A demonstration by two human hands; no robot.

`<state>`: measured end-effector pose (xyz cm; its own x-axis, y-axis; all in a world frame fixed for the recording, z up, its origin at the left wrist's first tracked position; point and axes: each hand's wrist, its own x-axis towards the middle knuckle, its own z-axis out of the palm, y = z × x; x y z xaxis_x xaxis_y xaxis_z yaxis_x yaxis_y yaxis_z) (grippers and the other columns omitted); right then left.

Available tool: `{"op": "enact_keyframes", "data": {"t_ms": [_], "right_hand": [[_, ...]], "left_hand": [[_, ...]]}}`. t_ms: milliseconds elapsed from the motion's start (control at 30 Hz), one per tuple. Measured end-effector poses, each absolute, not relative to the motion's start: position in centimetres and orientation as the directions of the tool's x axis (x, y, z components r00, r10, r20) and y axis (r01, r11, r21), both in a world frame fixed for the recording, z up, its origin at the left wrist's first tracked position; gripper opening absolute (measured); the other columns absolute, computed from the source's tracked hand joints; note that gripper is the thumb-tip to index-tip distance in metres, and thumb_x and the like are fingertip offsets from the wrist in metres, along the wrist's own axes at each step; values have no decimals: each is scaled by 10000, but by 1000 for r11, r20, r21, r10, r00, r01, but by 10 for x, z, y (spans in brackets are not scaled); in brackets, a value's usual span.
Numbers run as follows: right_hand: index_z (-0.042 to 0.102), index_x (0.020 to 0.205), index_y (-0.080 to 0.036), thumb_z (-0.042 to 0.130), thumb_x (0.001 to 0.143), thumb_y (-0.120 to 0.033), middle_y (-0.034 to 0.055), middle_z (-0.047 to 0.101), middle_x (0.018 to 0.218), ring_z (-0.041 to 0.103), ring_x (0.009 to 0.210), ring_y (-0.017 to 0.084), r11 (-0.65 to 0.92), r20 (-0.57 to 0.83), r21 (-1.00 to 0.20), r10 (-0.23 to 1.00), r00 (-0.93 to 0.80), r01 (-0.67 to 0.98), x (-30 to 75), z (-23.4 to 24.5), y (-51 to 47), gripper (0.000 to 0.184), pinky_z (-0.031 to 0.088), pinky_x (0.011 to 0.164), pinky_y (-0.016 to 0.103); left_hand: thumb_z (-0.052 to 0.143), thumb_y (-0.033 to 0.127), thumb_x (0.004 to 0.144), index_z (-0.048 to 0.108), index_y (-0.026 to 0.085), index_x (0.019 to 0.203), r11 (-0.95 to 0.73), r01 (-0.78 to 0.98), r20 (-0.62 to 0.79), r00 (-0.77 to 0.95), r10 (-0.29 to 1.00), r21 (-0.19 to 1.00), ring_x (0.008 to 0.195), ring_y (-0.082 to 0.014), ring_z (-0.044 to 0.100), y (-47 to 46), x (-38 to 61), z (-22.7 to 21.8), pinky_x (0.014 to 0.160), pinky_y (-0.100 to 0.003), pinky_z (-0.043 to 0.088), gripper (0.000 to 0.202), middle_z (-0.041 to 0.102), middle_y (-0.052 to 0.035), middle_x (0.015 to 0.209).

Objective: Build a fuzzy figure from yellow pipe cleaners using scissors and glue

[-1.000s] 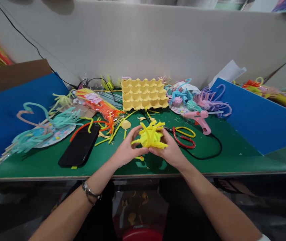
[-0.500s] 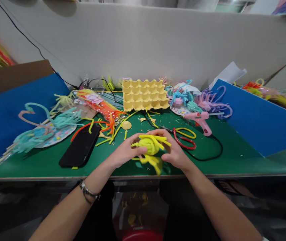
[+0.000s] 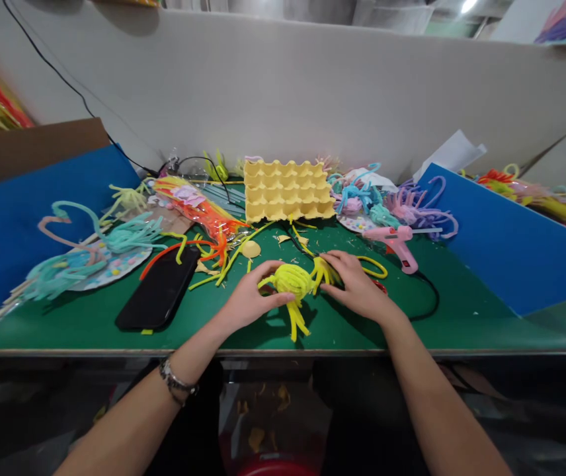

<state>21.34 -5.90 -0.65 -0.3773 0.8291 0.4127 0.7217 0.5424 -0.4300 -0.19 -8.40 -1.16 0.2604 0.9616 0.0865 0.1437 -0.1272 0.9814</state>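
Note:
A yellow pipe-cleaner figure [image 3: 293, 281] with a round wound body and loose strands hanging at its lower side is held just above the green table. My left hand [image 3: 257, 296] grips the body from the left, thumb in front and fingers behind. On the other side, my right hand [image 3: 355, 285] has its fingers closed on a yellow bunch of pipe-cleaner strands [image 3: 321, 272] at the figure's right. Behind my right hand lie scissors with a yellow handle loop [image 3: 375, 266]; their red loop is mostly hidden by that hand.
A pink glue gun [image 3: 398, 242] with its cord rests to the right. The yellow egg-carton tray [image 3: 289, 193] stands at the back. On the left lie a black phone [image 3: 159, 288] and teal pipe-cleaner pieces [image 3: 131, 235]. Blue boards [image 3: 516, 241] flank both sides.
My right hand has moved right and come down over the strands, covering the scissors' red loop. The yellow figure has turned, so its strands now hang down and spread right.

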Motion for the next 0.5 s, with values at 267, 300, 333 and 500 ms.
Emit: {"op": "enact_keyframes", "data": {"t_ms": [267,300,333,500], "right_hand": [[589,907,-189,489,744,-475,107,650,849,610,820,286,-85,520,-418,794,315,904,291,18,-74,344,466,746,444],[578,947,-166,502,730,-464,135,646,874,598,852,316,-184,516,-350,780,353,918,301,19,-73,376,457,742,454],[561,1002,-124,526,708,-454,177,636,908,578,901,350,-268,478,-270,796,371,925,310,18,-71,443,448,742,462],[493,1137,-97,515,737,-375,205,591,1053,554,979,349,-253,310,-134,907,283,958,307,13,-52,488,437,748,430]], "left_hand": [[699,373,582,522,166,974,-243,377,178,198,964,894,822,-206,595,-82,-5,-17,756,-337,474,476,638,-58,898],[700,380,587,521,167,984,-251,416,184,195,963,874,801,-203,592,-81,-5,-18,741,-335,476,485,637,-55,881],[703,382,590,521,169,991,-266,446,194,200,960,854,784,-198,589,-81,-5,-18,729,-330,477,489,637,-51,874],[696,359,616,541,173,964,-348,470,252,257,933,811,754,-166,584,-80,-7,-17,720,-294,483,425,642,-43,908]]}}
